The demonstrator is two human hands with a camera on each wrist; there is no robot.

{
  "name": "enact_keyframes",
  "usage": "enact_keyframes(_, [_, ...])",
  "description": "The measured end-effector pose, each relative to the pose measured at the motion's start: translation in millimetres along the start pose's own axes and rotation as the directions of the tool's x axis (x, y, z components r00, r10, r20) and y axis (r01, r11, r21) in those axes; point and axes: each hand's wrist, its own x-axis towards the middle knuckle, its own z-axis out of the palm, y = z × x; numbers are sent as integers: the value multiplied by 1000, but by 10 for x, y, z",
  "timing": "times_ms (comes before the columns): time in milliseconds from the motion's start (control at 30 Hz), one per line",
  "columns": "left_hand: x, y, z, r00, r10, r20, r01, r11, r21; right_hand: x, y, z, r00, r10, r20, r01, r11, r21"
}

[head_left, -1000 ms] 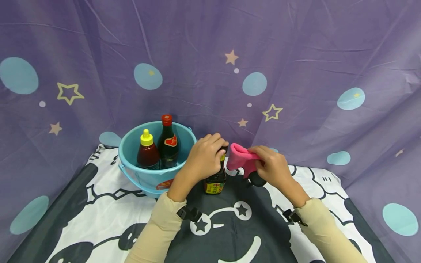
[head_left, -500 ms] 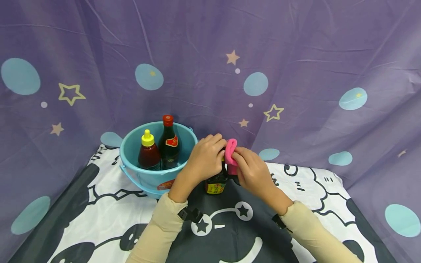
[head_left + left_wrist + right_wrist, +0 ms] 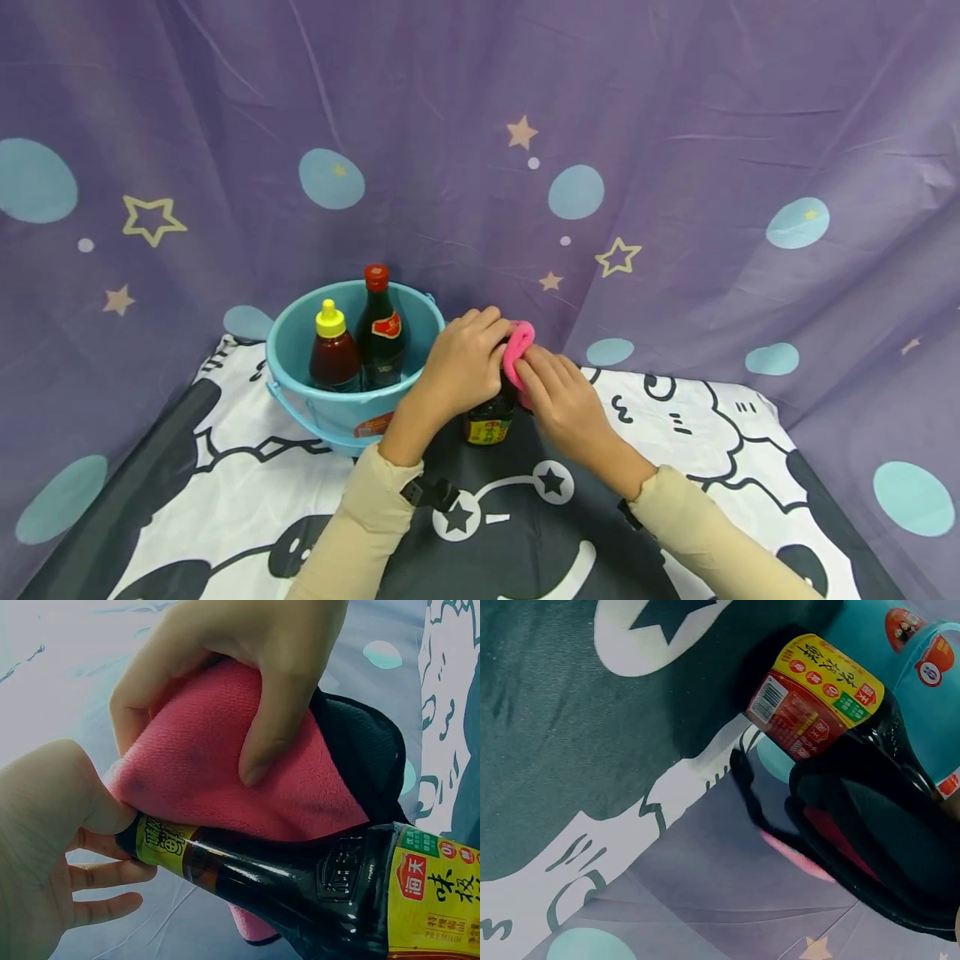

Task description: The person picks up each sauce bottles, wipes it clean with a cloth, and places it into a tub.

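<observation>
A dark soy sauce bottle point(image 3: 487, 430) with a yellow label stands on the cloth-covered surface, right of the bucket. My left hand point(image 3: 463, 360) holds it by the top; in the left wrist view the thumb and fingers are around the cap end of the neck point(image 3: 165, 846). With bent fingers and thumb, my right hand point(image 3: 564, 402) grips a folded pink cleaning cloth point(image 3: 199, 754) that has a dark back and black edging. The cloth lies against the bottle's neck and shoulder. In the right wrist view the cloth's dark side point(image 3: 900, 832) hangs beside the bottle point(image 3: 825, 701).
A light blue bucket point(image 3: 318, 410) stands left of the hands, close to the left wrist. Inside are a bottle with a yellow nozzle cap point(image 3: 335, 358) and a taller red-capped bottle point(image 3: 381, 333). Behind hangs a purple curtain point(image 3: 450, 125) with stars.
My right hand has moved left, bringing the pink cleaning cloth from beside the soy sauce bottle against its neck. My left hand stays at the bottle's top.
</observation>
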Motion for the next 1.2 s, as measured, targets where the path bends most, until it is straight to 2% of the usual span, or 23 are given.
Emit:
enact_keyframes(433, [-52, 6, 25, 1000, 12, -27, -12, 1000, 12, -89, -32, -40, 994, -76, 72, 79, 996, -42])
enact_keyframes(867, [-58, 21, 28, 1000, 3, -9, -3, 1000, 25, -144, -47, -49, 982, -130, 140, 138, 989, -52])
enact_keyframes(1200, [-24, 19, 32, 1000, 0, -17, 1, 1000, 2, -213, -37, -65, 949, -186, 253, 216, 972, -97])
